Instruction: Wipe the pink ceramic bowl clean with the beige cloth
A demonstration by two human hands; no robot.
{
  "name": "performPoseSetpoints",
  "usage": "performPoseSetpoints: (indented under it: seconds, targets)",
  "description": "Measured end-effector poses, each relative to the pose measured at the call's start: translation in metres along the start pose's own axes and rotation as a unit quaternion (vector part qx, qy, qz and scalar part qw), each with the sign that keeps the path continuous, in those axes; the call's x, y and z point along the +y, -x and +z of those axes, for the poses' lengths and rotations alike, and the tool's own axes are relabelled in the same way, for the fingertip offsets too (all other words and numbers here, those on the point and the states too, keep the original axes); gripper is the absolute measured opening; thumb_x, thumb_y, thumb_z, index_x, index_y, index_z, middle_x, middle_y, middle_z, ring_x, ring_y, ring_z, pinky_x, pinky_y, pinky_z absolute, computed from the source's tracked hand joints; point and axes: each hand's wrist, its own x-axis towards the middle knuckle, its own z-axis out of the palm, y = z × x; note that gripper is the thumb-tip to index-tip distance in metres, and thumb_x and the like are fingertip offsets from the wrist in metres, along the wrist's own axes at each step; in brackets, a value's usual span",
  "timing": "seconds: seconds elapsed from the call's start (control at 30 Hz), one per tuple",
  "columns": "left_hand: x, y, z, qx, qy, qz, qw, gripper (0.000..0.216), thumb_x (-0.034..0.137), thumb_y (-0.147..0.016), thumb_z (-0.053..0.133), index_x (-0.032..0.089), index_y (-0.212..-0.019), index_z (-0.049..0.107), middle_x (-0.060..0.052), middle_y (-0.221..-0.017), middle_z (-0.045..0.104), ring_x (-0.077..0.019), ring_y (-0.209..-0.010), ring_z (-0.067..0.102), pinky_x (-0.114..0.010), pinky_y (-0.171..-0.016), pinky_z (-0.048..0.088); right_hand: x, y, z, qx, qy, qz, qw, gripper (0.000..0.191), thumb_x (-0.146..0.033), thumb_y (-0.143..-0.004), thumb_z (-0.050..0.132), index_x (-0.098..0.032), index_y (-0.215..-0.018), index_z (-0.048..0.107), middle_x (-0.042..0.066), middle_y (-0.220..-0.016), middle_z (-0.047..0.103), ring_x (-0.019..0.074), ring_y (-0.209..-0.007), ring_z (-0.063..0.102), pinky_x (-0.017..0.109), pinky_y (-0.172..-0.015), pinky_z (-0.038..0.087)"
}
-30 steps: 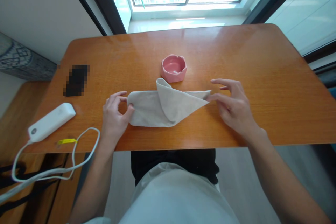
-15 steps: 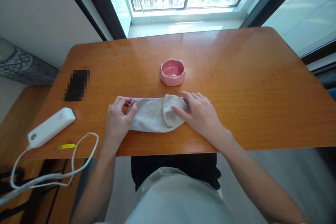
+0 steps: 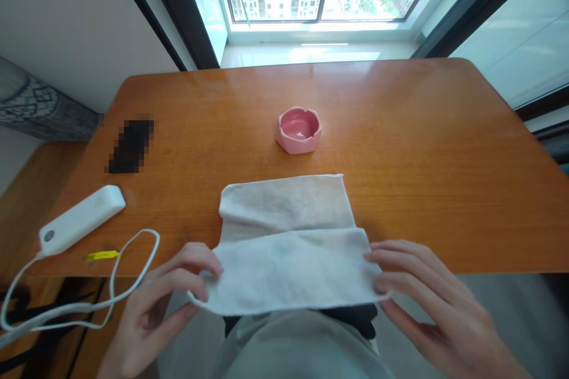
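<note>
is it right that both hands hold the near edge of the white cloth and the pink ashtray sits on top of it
Not quite. The head view shows the pink ceramic ashtray standing on the bare orange wooden table, apart from and beyond the white cloth. The rest holds: the left hand and right hand hold its near edge.

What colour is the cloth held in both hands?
Off-white, plain with no pattern: the cloth, seen best in the head view.

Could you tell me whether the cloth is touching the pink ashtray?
Apart. The head view shows a strip of bare table between the cloth's far edge and the pink ashtray.
</note>
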Motion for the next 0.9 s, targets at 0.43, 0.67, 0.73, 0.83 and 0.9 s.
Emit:
performPoseSetpoints:
  seconds: [0.43, 0.67, 0.73, 0.83, 0.9]
  targets:
    - [-0.002, -0.021, 0.025, 0.086, -0.123, -0.102, 0.984, 0.019, 0.049, -0.105, 0.074, 0.033, -0.097, 0.081, -0.005, -0.118, 0.088, -0.0294, -0.110, 0.084, -0.040, -0.092, 0.070, 0.028, -0.039, 0.010, -0.069, -0.178, 0.124, 0.974, 0.006, -0.036, -0.107, 0.078, -0.034, -0.103, 0.075, 0.000, -0.116, 0.091, 0.0240, -0.104, 0.090, 0.034, -0.088, 0.074]
    - [-0.024, -0.072, 0.048, 0.188, -0.178, -0.139, 0.956, 0.032, 0.056, -0.103, 0.069, 0.026, -0.104, 0.081, 0.000, -0.086, 0.076, -0.0204, -0.077, 0.071, -0.032, -0.078, 0.058, 0.068, -0.092, 0.046, -0.048, -0.118, 0.174, 0.976, 0.012, -0.040, -0.109, 0.072, -0.028, -0.107, 0.073, 0.005, -0.133, 0.087, 0.0224, -0.086, 0.079, 0.040, -0.076, 0.064]
    - [-0.027, -0.079, 0.048, 0.200, -0.177, -0.148, 0.952, 0.032, 0.056, -0.101, 0.069, 0.025, -0.098, 0.077, 0.001, -0.080, 0.073, -0.0199, -0.074, 0.069, -0.032, -0.076, 0.055, 0.073, -0.098, 0.050, -0.026, -0.117, 0.183, 0.976, 0.013, -0.040, -0.107, 0.073, -0.028, -0.108, 0.075, 0.006, -0.124, 0.088, 0.0208, -0.080, 0.073, 0.040, -0.075, 0.062]
    - [-0.031, -0.087, 0.046, 0.218, -0.170, -0.162, 0.947, 0.032, 0.058, -0.100, 0.070, 0.026, -0.097, 0.073, 0.001, -0.081, 0.075, -0.0208, -0.075, 0.070, -0.033, -0.076, 0.054, 0.081, -0.103, 0.055, -0.014, -0.110, 0.199, 0.974, 0.016, -0.043, -0.106, 0.073, -0.027, -0.104, 0.076, 0.005, -0.106, 0.086, 0.0215, -0.078, 0.071, 0.041, -0.074, 0.061]
    - [-0.034, -0.091, 0.045, 0.222, -0.173, -0.167, 0.945, 0.033, 0.058, -0.100, 0.071, 0.026, -0.097, 0.073, 0.001, -0.082, 0.075, -0.0214, -0.077, 0.071, -0.034, -0.077, 0.054, 0.085, -0.105, 0.057, -0.012, -0.098, 0.205, 0.974, 0.015, -0.041, -0.106, 0.073, -0.027, -0.105, 0.076, 0.002, -0.092, 0.080, 0.0217, -0.074, 0.070, 0.042, -0.073, 0.061]
